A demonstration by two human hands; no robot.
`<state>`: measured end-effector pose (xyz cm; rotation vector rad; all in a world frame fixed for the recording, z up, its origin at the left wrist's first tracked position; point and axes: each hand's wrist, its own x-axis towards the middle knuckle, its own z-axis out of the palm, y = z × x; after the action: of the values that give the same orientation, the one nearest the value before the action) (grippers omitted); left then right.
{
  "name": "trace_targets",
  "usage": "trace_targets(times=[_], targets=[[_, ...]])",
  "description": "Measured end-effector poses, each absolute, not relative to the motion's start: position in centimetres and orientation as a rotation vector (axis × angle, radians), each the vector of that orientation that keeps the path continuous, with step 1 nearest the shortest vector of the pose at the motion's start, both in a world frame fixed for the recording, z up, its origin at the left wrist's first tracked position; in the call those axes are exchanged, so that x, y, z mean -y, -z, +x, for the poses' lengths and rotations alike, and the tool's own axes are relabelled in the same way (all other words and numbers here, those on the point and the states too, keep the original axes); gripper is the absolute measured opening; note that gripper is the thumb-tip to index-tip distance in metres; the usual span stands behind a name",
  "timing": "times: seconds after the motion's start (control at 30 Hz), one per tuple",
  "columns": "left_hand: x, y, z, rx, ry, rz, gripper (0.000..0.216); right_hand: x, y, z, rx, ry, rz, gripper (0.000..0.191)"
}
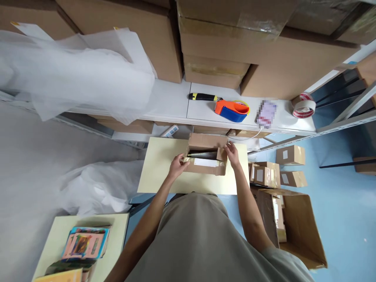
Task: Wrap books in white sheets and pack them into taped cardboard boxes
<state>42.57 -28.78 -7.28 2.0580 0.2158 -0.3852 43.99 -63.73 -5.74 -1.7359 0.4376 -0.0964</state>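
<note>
A small open cardboard box (202,169) rests on the pale yellow table (160,164) in front of me. Its back flap stands up, and a white label and clear tape show on the front. Something dark and flat lies inside, partly hidden by the walls. My left hand (178,166) grips the box's left end, thumb on the front corner. At the right end, the fingers of my right hand (232,155) are closed on the raised edge by a small folded flap (221,154).
On the white shelf (173,96) behind lie a black-and-yellow utility knife (202,96), an orange-and-blue tape dispenser (232,111), a blurred-out phone (266,113) and tape rolls (304,106). Bubble wrap (96,78) hangs left. Right stands a large open carton (302,219); books (85,244) lie lower left.
</note>
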Motion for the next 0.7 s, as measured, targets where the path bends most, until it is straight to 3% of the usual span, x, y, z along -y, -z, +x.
trace_targets(times=[0.2,0.4,0.57,0.7], targets=[[29.6,6.7,41.2,-0.274,0.339,2.075,0.063,63.1,3.0,41.3,-0.368,0.18,-1.802,0.07],[30.2,5.4,39.8,-0.196,0.234,2.103,0.079,63.2,5.3,36.8,-0.312,0.065,-1.978,0.068],[30.6,4.2,40.1,-0.109,0.218,2.237,0.044,61.9,6.3,35.7,-0.379,0.1,-1.944,0.07],[30.6,3.4,40.5,-0.18,0.204,2.336,0.035,61.0,5.1,34.9,-0.411,0.088,-1.901,0.065]])
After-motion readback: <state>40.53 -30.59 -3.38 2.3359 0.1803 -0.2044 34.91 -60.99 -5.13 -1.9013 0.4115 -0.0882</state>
